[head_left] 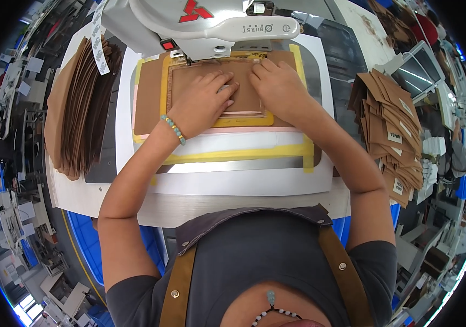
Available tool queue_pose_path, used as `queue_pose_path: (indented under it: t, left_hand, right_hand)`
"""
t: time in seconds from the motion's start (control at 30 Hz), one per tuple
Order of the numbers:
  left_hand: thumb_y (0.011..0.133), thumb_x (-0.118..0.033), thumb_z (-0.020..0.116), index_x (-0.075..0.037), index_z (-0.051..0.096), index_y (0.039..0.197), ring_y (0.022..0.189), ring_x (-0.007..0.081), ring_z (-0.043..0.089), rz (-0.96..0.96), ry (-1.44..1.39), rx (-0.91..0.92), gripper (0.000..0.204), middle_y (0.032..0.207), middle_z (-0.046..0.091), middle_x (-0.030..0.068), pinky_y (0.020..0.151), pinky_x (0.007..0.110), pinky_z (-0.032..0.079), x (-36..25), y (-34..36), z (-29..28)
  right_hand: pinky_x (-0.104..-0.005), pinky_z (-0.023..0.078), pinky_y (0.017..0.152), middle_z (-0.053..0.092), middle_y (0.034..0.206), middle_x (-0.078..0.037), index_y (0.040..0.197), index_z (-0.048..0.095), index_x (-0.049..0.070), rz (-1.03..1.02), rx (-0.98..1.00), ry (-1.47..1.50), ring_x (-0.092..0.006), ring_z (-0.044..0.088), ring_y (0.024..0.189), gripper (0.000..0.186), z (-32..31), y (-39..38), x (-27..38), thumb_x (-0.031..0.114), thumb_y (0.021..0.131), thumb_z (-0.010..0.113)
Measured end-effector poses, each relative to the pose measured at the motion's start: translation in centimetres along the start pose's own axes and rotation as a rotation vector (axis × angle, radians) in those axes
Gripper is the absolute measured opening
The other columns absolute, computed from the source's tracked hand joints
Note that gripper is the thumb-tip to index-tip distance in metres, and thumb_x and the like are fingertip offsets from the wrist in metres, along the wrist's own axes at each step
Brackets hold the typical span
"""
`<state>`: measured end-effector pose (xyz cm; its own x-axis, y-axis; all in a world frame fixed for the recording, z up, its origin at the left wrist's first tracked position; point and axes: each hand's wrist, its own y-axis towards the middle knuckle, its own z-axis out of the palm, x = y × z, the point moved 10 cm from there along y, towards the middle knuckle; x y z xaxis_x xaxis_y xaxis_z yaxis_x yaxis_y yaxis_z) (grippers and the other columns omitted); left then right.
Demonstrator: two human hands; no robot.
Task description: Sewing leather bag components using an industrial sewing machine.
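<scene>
We look down on a flat, matte brown panel lying within a rectangular yellow frame, just below a glossy white machine head. Our left hand lies over the panel, fingers loosely spread, holding nothing that we can see. Our right hand rests at the frame's far right corner, fingers bent; we cannot tell whether they pinch anything. Nearer us, yellow tape crosses smooth white sheeting. Brown pieces stand in a curved stack at left.
</scene>
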<state>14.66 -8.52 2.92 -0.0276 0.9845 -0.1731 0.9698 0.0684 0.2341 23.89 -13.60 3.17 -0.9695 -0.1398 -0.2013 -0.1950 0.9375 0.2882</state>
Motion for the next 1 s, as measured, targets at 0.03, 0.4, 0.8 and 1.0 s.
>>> queue_pose_path:
  t: [0.03,0.4,0.8,1.0]
  left_hand:
    - [0.100,-0.015,0.065,-0.004,0.064,0.137,0.135,0.0369,0.053,-0.002,0.001,-0.002,0.039,0.146,0.059,0.0158,0.115,0.046,0.044,0.1,0.0,0.0]
    - [0.100,-0.013,0.064,-0.001,0.064,0.136,0.136,0.0373,0.054,-0.035,-0.039,-0.046,0.038,0.147,0.059,0.0159,0.114,0.046,0.045,1.3,-1.1,-0.7]
    - [0.100,-0.011,0.065,-0.005,0.067,0.135,0.136,0.0364,0.056,-0.110,-0.068,-0.051,0.036,0.148,0.060,0.0118,0.113,0.046,0.047,3.5,-3.6,-1.2]
    - [0.099,-0.012,0.067,-0.006,0.066,0.139,0.144,0.0338,0.051,-0.064,-0.159,0.044,0.041,0.153,0.058,0.0098,0.117,0.046,0.044,3.4,-7.1,-2.9]
  right_hand:
    - [-0.0351,0.051,0.085,0.070,0.113,-0.007,0.110,0.073,0.004,-0.007,0.001,0.003,-0.0220,0.064,0.112,0.031,0.1,0.2,0.2,0.015,0.081,0.069]
    - [-0.0360,0.052,0.084,0.070,0.110,-0.005,0.101,0.073,0.007,-0.034,-0.022,0.004,-0.0215,0.063,0.110,0.020,0.2,2.7,2.5,0.018,0.086,0.069]
    - [-0.0375,0.053,0.086,0.071,0.113,-0.005,0.106,0.075,0.005,-0.029,0.001,0.234,-0.0230,0.063,0.108,0.025,-2.2,1.3,2.3,0.027,0.094,0.072]
    - [-0.0403,0.054,0.096,0.072,0.124,-0.008,0.121,0.072,0.002,0.063,0.082,0.371,-0.0263,0.064,0.112,0.028,-4.0,-2.8,0.0,0.018,0.098,0.067]
